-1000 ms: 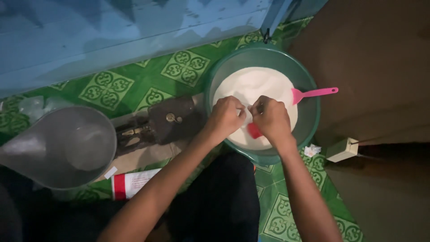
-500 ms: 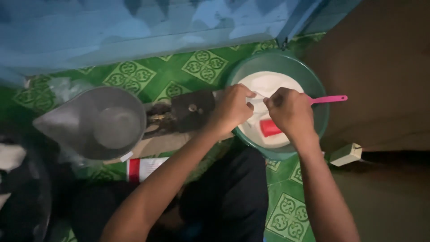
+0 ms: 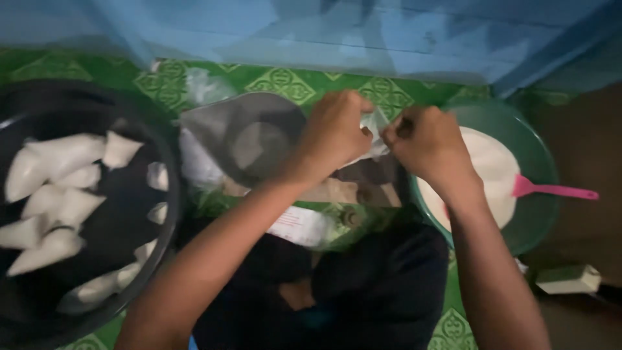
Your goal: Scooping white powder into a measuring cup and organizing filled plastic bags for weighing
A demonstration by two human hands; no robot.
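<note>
My left hand (image 3: pixel 337 133) and my right hand (image 3: pixel 429 144) meet in the middle of the view, both pinching a small clear plastic bag (image 3: pixel 374 136) of white powder between them. To the right lies a green basin (image 3: pixel 531 162) holding white powder (image 3: pixel 484 175), with a pink scoop (image 3: pixel 551 190) resting in it. Just behind my left hand stands a grey plastic jug (image 3: pixel 246 139). A dark basin (image 3: pixel 97 214) at the left holds several filled white packets (image 3: pixel 58 168).
A green patterned mat (image 3: pixel 285 81) covers the floor, with a blue wall (image 3: pixel 324 32) behind it. A small white box (image 3: pixel 569 279) lies at the lower right. A flat packet with red print (image 3: pixel 301 227) lies below my hands. My dark-clothed lap (image 3: pixel 350 285) fills the bottom centre.
The view has swung left, bringing the dark basin of packets into sight. My hands have moved left off the green basin with the small bag, toward the grey jug.
</note>
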